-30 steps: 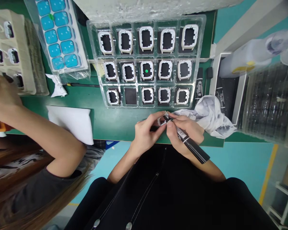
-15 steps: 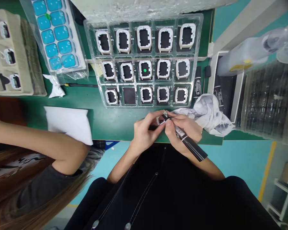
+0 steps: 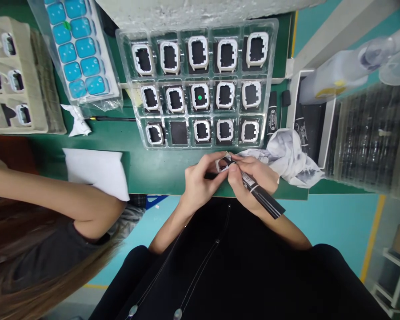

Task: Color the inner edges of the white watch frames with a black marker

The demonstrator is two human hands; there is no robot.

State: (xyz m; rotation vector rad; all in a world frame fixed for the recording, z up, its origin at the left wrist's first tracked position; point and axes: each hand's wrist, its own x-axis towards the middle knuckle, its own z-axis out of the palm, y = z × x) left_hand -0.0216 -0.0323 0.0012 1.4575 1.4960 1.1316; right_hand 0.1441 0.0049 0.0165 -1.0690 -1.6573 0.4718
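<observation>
Between the thumb and fingers of my left hand [image 3: 202, 180] is a small white frame [image 3: 222, 165], partly hidden by the fingers. My right hand [image 3: 251, 180] grips a black marker pen [image 3: 262, 198], its tip end at the frame and its back end slanting down to the right. Just beyond my hands lies a clear plastic tray [image 3: 186, 148] with rows of similar white frames [image 3: 202, 131] on dark pads. One pocket [image 3: 179, 133] in its near row shows only the dark pad. A stained white cloth [image 3: 286, 155] lies right of my right hand.
More markers [image 3: 272, 118] lie right of the tray, beside a white box [image 3: 327, 133] and a plastic bottle [image 3: 336, 80]. Stacked clear trays [image 3: 366, 142] stand far right. At left are a co-worker's arm [image 3: 53, 191], a white sheet [image 3: 96, 171], bagged blue pieces [image 3: 83, 49] and beige trays [image 3: 23, 89].
The marker and my right hand have shifted very slightly, and more of the white frame's opening shows. Both hands keep their hold. The whole view has moved a little.
</observation>
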